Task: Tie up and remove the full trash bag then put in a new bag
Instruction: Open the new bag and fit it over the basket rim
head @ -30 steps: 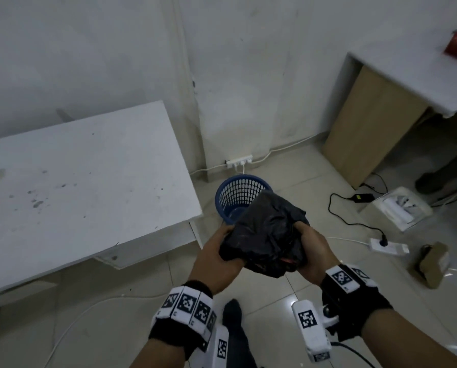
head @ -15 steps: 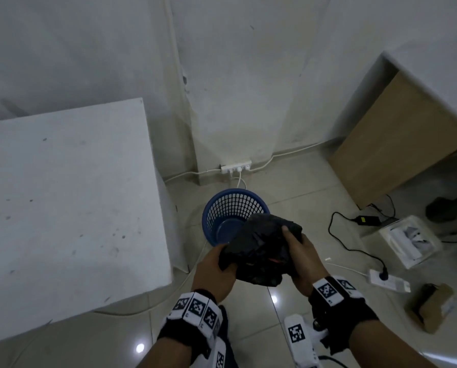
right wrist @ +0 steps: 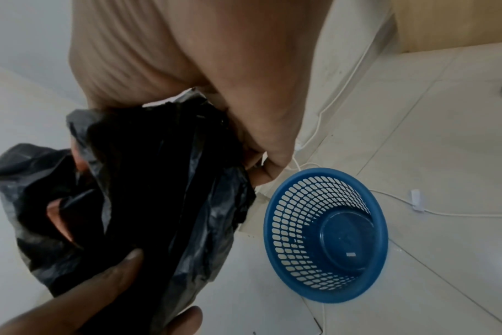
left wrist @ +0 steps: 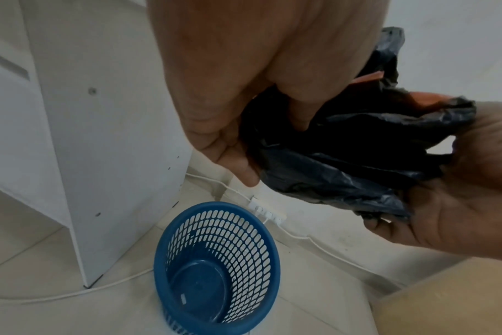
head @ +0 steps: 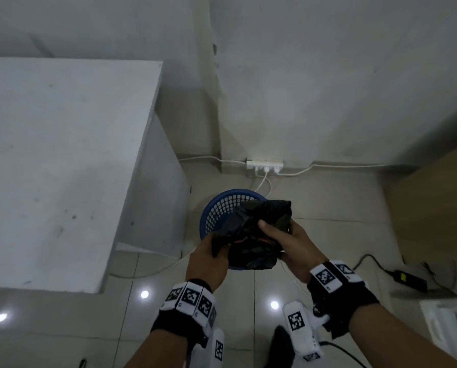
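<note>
While both hands still grip the black bag, it now overlaps the blue basket.

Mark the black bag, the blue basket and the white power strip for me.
black bag [head: 254, 251]: head view, crumpled middle held between both hands.
blue basket [left wrist: 215, 283]: left wrist view, bare inner floor.
white power strip [head: 264, 164]: head view, middle of its body at the wall base.
</note>
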